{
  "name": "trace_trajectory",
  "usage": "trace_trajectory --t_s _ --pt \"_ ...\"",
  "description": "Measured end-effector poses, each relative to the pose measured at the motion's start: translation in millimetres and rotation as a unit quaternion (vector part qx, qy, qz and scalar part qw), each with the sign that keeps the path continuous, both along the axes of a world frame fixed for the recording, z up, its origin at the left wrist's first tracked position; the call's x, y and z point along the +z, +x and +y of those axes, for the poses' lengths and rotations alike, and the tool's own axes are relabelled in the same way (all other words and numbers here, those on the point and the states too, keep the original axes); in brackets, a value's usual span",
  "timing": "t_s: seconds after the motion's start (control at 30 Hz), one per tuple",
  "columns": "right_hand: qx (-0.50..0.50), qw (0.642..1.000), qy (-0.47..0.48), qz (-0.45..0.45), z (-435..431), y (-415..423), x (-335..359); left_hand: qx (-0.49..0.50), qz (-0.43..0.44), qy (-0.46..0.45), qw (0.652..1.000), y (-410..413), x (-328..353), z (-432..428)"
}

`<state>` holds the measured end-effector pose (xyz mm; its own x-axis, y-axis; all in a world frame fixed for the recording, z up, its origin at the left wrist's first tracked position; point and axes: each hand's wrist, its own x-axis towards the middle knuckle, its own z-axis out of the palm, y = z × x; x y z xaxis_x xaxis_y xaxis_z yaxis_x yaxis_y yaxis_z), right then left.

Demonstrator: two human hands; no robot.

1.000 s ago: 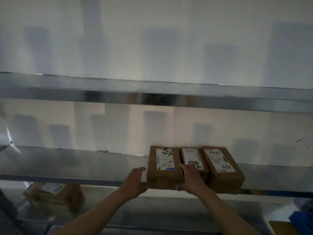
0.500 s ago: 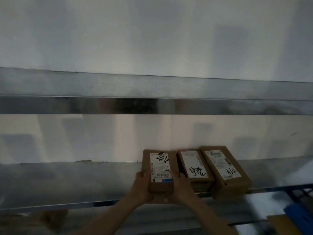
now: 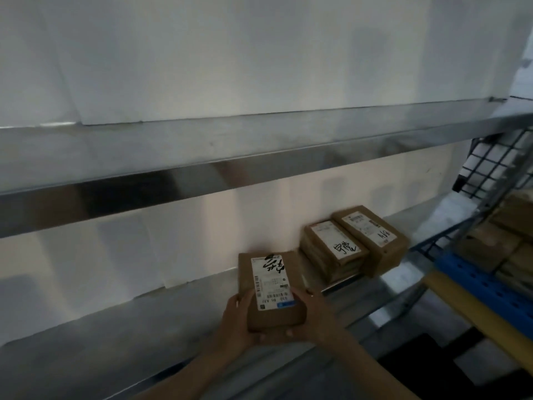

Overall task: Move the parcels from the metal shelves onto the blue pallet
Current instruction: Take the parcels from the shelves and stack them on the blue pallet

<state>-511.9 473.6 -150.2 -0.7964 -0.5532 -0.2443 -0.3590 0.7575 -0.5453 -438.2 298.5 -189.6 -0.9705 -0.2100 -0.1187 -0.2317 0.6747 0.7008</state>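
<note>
Left hand [image 3: 237, 319]: clasped round the near left corner of the held parcel, fingers curled beneath it, thumb on the side.
Right hand [image 3: 313, 316]: clamped on the near right corner of the same parcel, fingertips showing under the front edge. Both hands are closed on one load.
Held parcel [image 3: 269, 290]: brown carton, white label with black scrawl on top. Near end hangs out past the middle shelf's front lip; whether the far end rests on the steel I cannot tell. Judged mid-lift, not yet carried off.
Middle shelf [image 3: 121, 321]: landmark for these notes. Bare steel left of the hands.
Second parcel [image 3: 334, 249]: on the middle shelf, just right of the held one and further back, label up, looks like a stack of thin cartons.
Third parcel [image 3: 372, 236]: on the same shelf, touching the second on its right, front corner jutting over the lip.
Blue pallet [image 3: 478, 281]: right of the middle shelf's end and lower, partly cut off by the frame edge. Brown cartons [image 3: 490, 249] already sit there; count unreadable.
Upper shelf [image 3: 202, 145]: above the middle shelf, no parcels showing on the visible stretch.
Done: some cartons seem delivered, going by the pile at the pallet.
Left: the held parcel to set down, then two more on the middle shelf. Lower tiers are hidden.
</note>
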Motion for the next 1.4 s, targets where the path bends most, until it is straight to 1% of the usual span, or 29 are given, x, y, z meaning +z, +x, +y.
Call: trace_trajectory --t_s 0.13,0.2,0.3,0.43,0.6,0.77,0.93,1.07,1.2,1.3,1.4 --pt "-0.045 0.999 -0.024 0.001 10.0 31.6 9.7 -0.025 0.036 0.009 0.999 22.9 11.6 10.7" --pt "-0.07 0.996 -0.043 0.023 25.5 41.9 19.2 -0.044 0.077 0.011 0.996 31.2 22.8 25.0" --pt "-0.109 0.989 -0.069 0.065 60.3 51.2 35.0 -0.081 0.121 0.0 0.989 33.4 46.9 56.8" --pt "-0.176 0.974 -0.092 0.106 121.5 56.1 62.7 -0.118 0.141 -0.005 0.983 15.9 82.1 113.2" --pt "-0.246 0.954 -0.08 0.149 221.9 55.1 92.1 -0.193 0.145 -0.005 0.97 -18.3 110.8 211.0" --pt "-0.329 0.93 -0.069 0.145 335.2 56.0 108.5 -0.246 0.14 0.01 0.959 -47.8 124.5 328.6" --pt "-0.392 0.907 -0.056 0.142 441.2 58.2 114.7 -0.33 0.154 0.015 0.931 -74.9 129.3 438.3" --pt "-0.445 0.883 -0.064 0.132 507.4 57.0 115.8 -0.384 0.14 0.01 0.913 -100.0 129.4 511.5" --pt "-0.488 0.86 -0.043 0.14 564.5 42.6 114.6 -0.421 0.134 -0.003 0.897 -132.5 128.5 580.1" --pt "-0.513 0.842 -0.03 0.161 606.4 23.3 114.9 -0.44 0.147 -0.009 0.886 -162.5 127.3 629.7" --pt "-0.539 0.824 -0.033 0.172 650.0 -0.8 119.1 -0.471 0.181 0.005 0.863 -196.4 129.2 679.2"
